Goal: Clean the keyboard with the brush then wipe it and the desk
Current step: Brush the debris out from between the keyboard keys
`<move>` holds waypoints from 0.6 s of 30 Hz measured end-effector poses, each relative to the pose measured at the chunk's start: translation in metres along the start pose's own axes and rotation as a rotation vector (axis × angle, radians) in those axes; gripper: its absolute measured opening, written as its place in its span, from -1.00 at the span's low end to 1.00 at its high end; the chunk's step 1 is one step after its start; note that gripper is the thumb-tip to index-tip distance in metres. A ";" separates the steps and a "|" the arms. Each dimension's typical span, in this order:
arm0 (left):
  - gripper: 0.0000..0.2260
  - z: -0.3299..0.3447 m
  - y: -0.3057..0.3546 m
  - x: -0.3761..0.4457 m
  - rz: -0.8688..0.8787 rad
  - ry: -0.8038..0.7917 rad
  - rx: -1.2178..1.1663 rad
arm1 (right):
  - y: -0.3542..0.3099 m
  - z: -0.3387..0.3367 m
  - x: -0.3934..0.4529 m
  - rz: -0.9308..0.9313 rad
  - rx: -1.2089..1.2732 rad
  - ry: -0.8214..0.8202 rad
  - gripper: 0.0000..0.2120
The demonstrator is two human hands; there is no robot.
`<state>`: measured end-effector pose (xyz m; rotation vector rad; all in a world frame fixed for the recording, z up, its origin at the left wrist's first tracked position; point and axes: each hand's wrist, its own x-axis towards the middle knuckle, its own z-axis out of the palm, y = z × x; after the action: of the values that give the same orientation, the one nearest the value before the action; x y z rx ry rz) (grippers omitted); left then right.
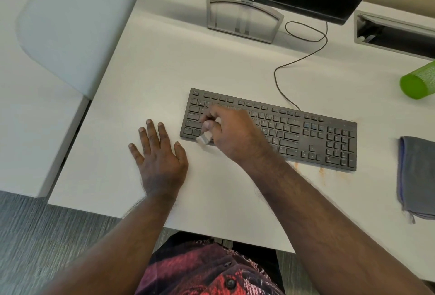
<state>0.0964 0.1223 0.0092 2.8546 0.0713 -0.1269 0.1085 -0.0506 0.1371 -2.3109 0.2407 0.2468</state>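
Near the desk's [164, 66] front-left corner the left hand [160, 153] lies flat, fingers spread, while the right hand [231, 133] grips the pale brush [204, 138] at the keyboard's [306, 129] left end, which probably wants short, light strokes rightward, row by row.

white desk [164, 78], keyboard [306, 129]; grey cloth [416, 177]

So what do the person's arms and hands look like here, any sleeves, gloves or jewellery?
Both forearms are bare with visible hair, no sleeves reaching into view. The left hand and right hand wear no gloves; no rings or watch are visible. Lower down is a red and black patterned buttoned garment.
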 end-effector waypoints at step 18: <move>-0.37 0.002 -0.001 0.000 0.003 0.007 0.001 | 0.050 -0.059 -0.011 0.058 -0.026 0.221 -0.89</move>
<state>0.0960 0.1230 0.0073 2.8563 0.0684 -0.1162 0.0916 -0.1262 0.1449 -2.3590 0.4181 0.0230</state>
